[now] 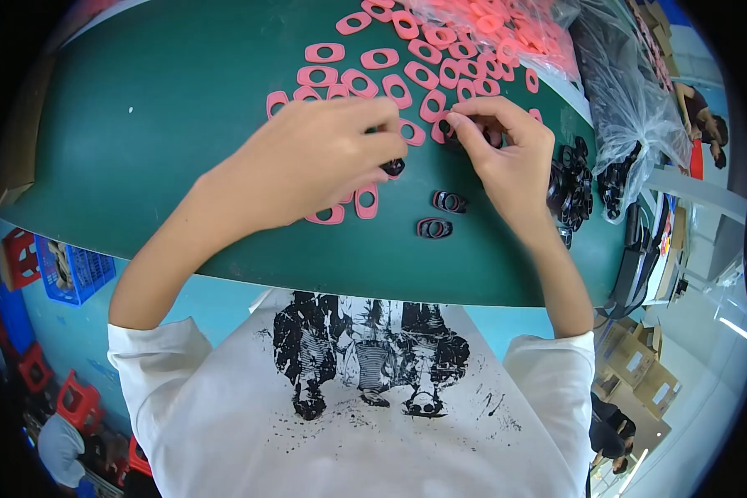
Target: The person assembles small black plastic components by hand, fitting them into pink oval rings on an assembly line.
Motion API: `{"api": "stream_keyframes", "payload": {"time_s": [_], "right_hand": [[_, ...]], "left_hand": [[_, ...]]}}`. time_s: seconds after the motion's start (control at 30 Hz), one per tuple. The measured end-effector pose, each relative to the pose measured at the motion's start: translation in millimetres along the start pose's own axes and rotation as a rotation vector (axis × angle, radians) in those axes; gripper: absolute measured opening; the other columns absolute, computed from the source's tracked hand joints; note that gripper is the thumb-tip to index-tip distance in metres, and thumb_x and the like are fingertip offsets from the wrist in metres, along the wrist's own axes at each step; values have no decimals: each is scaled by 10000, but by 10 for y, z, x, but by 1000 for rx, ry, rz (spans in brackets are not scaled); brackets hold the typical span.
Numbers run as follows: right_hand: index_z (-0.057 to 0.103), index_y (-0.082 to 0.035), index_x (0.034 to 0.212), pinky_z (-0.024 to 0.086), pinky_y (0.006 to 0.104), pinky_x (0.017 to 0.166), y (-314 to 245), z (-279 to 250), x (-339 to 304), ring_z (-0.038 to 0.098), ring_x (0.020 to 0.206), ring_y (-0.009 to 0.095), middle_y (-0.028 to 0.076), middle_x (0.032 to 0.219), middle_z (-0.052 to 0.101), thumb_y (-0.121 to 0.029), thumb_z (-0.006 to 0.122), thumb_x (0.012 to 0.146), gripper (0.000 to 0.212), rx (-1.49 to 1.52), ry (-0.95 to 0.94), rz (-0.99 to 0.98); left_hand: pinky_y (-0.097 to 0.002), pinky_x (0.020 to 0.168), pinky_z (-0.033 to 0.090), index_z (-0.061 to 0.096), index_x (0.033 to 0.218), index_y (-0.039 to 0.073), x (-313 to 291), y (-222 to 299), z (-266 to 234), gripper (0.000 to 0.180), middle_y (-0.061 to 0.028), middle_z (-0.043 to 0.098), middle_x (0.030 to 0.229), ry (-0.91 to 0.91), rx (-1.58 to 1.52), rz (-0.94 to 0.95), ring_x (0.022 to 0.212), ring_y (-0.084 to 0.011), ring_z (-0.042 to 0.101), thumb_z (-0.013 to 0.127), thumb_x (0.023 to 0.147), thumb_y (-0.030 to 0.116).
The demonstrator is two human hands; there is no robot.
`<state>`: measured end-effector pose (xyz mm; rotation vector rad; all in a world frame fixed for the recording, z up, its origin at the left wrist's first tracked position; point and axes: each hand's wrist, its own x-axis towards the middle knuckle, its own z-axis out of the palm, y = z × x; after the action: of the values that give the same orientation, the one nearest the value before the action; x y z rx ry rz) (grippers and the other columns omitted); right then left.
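Observation:
Over the middle of the green table, my left hand is curled closed, with a small glossy black plastic part showing under its fingers. My right hand is closed in a pinch among the pink rings, its thumb and forefinger at a small black piece; more black shows beneath its fingers, partly hidden. Flat pink rings with oval holes are spread beyond both hands, and one pink ring lies below my left hand. Between my forearms rest two black parts with pink edges.
A clear bag of pink rings lies at the far right. Along the right edge is a pile of black parts beside a tied clear bag. A cardboard box borders the left side; a blue crate stands below it.

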<state>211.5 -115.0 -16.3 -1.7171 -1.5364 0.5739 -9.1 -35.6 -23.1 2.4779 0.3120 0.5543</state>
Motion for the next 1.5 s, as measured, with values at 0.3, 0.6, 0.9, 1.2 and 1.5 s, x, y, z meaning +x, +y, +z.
{"api": "stream_keyframes", "payload": {"time_s": [0.3,0.6,0.9,1.2,1.5], "right_hand": [[687,-19,935,500,361,846,-11,-410,99,643,943,272,108,994,703,13,750,735,212,-339,-116,-498],[670,-16,970,507,398,778,24,-353,215,614,898,297,104,1006,631,33,719,715,265,-459,-422,-634],[648,33,903,508,394,769,13,-404,396,620,937,326,143,1065,645,-40,675,654,261,-517,-565,-824],[635,35,932,507,391,734,-52,-316,483,611,869,312,130,969,628,-78,698,609,348,-420,-757,-866],[663,9,1005,511,371,658,-28,-369,384,596,785,273,108,946,642,2,728,627,383,-393,-587,-820]], "left_hand": [[-362,634,511,585,932,50,-17,74,60,257,-58,560,988,-54,141,-24,854,-234,628,747,739,95],[-347,591,497,633,903,15,-39,64,51,184,-80,575,891,8,123,7,792,-231,645,686,728,42],[-353,586,500,659,877,4,-70,86,37,178,-81,597,929,-3,107,-8,834,-224,639,665,700,13],[-336,558,493,613,823,3,-123,97,12,156,-83,576,920,-82,75,-78,781,-210,634,675,683,32],[-342,535,496,568,818,-5,-60,258,17,300,-109,556,924,-44,179,-110,786,-229,627,742,575,29]]}}
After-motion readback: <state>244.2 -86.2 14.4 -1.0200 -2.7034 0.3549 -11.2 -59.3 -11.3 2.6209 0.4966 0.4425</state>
